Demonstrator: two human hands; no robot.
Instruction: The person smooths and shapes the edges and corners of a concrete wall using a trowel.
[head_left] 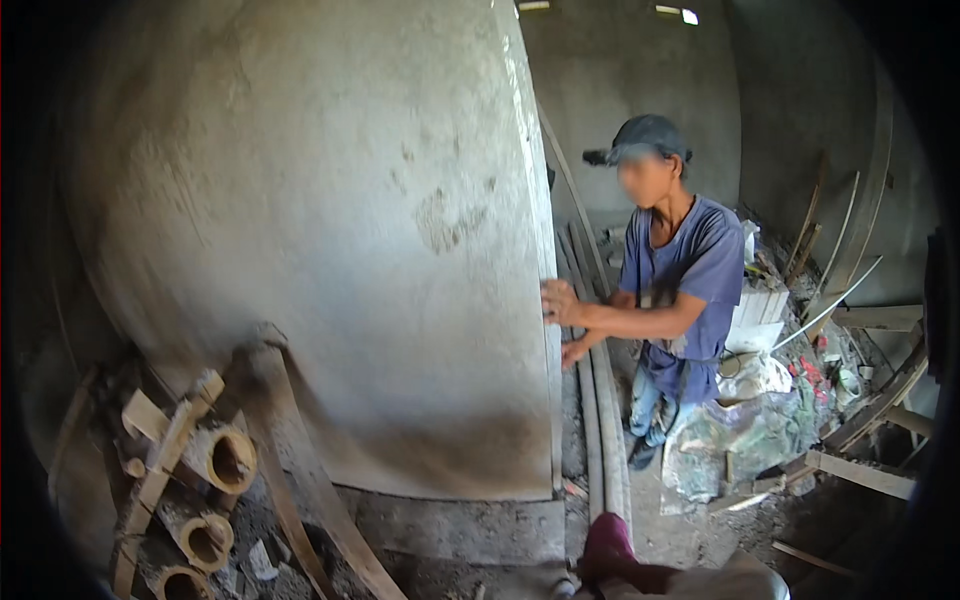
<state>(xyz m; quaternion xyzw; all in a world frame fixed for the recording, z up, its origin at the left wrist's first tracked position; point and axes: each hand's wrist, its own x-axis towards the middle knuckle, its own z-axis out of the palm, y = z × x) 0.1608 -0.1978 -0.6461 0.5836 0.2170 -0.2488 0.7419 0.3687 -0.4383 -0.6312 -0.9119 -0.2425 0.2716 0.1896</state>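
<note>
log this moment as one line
left hand: out of view | right hand: apparently pink-gloved, grip unclear | co-worker's hands: at wall edge | poles: right of wall

We are standing inside what looks like a building site, where a large plastered wall is showing bare, stained grey with no paint. Cut bamboo lengths are lying piled at lower left, and rough wooden planks are leaning close by. To our right, crumpled plastic sheeting is covering part of a dirty, littered floor, while loose timber is cluttering the ground beyond. A worker in a cap and blue shirt is standing at the wall's edge, both hands reaching to it. Small bright slots are glowing high on the far wall.
</note>
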